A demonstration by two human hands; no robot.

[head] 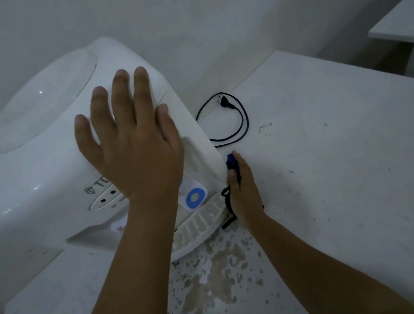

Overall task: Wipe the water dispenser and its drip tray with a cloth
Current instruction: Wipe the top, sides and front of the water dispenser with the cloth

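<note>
left hand [132,147] flat, fingers spread, on water dispenser [35,159]; right hand [243,189] beside it, clamped on blue cloth [231,164] against dispenser's side; drip tray [200,221] between hands, on bench [339,161]

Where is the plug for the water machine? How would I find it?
Start at the big white water dispenser on the white counter. Look just to its right, near the wall, where a thin black cord curls in a loop on the counter. The plug is the small dark lump at the cord's loose end, lying flat and not plugged into anything.
</note>
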